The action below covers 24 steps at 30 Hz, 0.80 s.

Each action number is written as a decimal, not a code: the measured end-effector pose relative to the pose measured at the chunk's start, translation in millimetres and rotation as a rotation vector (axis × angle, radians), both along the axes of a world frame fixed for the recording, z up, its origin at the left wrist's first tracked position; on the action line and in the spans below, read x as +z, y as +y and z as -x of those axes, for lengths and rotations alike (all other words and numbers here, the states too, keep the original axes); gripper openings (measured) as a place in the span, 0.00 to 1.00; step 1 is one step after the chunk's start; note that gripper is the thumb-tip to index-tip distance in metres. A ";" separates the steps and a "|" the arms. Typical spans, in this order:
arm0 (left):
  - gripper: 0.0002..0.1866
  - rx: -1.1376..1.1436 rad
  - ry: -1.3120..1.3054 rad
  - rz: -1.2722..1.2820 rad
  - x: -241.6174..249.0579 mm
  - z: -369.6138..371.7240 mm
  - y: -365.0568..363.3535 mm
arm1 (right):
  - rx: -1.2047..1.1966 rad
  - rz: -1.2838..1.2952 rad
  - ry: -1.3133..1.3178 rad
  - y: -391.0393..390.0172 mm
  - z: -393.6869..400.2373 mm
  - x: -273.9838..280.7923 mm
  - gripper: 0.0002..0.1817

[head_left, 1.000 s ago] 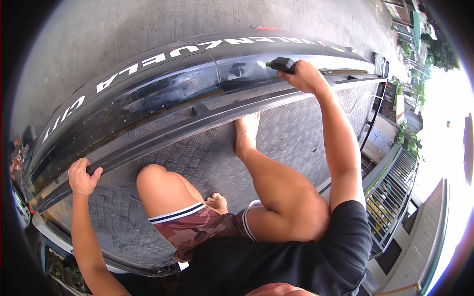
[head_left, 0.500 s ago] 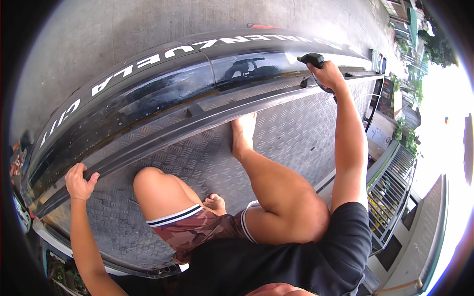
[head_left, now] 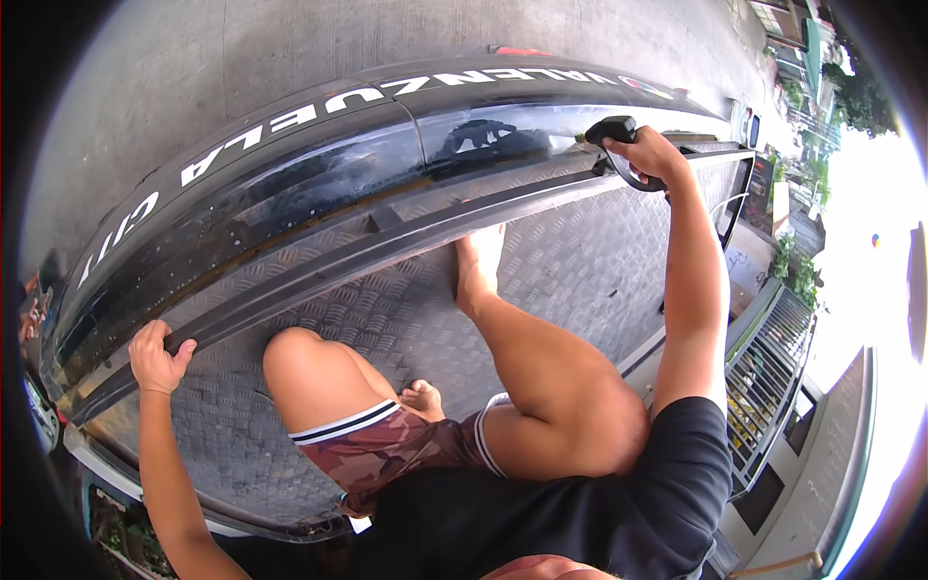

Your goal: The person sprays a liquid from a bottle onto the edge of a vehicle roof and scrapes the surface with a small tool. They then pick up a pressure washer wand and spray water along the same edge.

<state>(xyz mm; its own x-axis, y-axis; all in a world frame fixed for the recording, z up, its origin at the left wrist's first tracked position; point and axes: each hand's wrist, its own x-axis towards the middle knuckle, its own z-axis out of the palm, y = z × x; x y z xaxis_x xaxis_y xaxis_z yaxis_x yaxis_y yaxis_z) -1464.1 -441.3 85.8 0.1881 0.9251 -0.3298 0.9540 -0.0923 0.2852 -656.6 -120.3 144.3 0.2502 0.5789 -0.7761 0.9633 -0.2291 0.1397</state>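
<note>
The person crouches barefoot on a checker-plate truck bed, looking down over the bed's black side rail. The right hand is stretched far forward and curled tight around the black handle of a spray gun; the gun's nozzle end points left, toward the glossy black side panel just beyond the rail, and a thin dark hose loops down under the wrist. The wet, reflective panel carries white lettering along its upper edge, past the hand on the far side. The left hand is well apart from the right, down at the near end of the same rail, with its fingers hooked over the rail's edge and the thumb closed against it in a firm grip. Between the two hands lie the person's bent knees, and one bare foot rests on the patterned metal floor right up against the inner face of the rail. Beyond the panel is grey concrete pavement.
</note>
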 end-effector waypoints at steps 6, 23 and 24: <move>0.43 0.002 0.014 0.042 2.7 0.4 0.2 | 0.149 0.042 -0.086 -0.6 33.9 4.9 0.35; 0.43 -0.012 -0.022 -0.027 0.8 3.8 -1.5 | 0.686 0.252 -0.018 -42.6 167.2 -3.7 0.17; 0.43 -0.014 -0.021 -0.034 0.8 4.0 -1.5 | 0.709 0.253 -0.017 -41.8 171.9 -4.5 0.16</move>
